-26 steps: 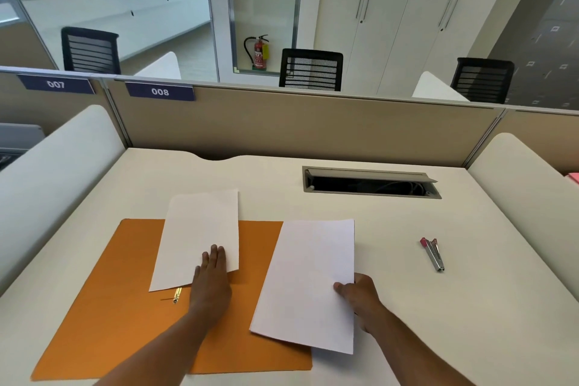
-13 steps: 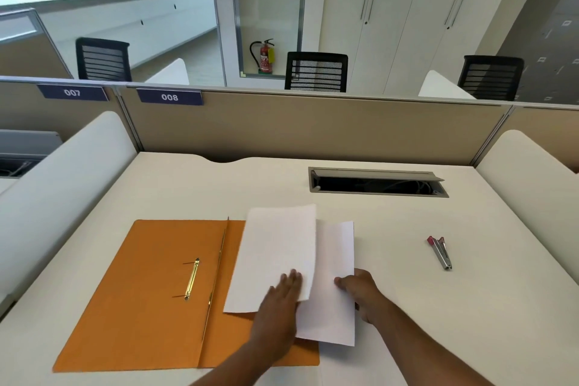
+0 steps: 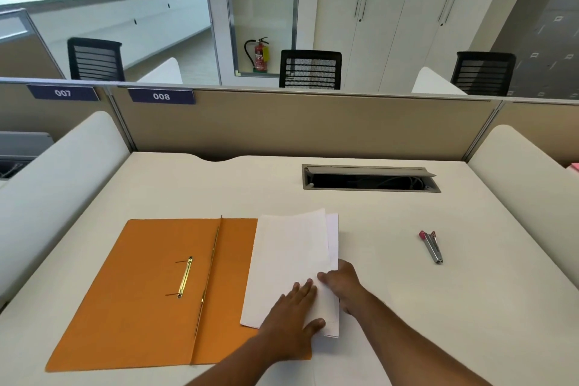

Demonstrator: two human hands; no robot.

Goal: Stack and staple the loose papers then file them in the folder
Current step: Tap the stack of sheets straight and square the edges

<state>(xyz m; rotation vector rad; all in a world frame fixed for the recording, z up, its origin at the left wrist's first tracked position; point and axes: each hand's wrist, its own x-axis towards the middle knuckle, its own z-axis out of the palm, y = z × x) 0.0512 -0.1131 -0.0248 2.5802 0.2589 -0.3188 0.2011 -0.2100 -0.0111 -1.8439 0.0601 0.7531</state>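
Two white sheets of paper lie nearly one on top of the other at the right edge of the open orange folder, the upper sheet slightly askew. My left hand lies flat on the upper sheet, fingers spread. My right hand pinches the right edge of the sheets, thumb on top. A gold metal fastener sits on the folder's left half. The small pink-and-silver stapler lies on the desk to the right, apart from both hands.
A cream desk with beige partition panels at the back and white side dividers. An open cable slot is set in the desk behind the papers. Office chairs and cabinets stand beyond the partition.
My left hand slid the left sheet rightwards off the folder and onto the right sheet. The folder's fastener and fold came into view. My right hand stayed on the right sheet's edge.
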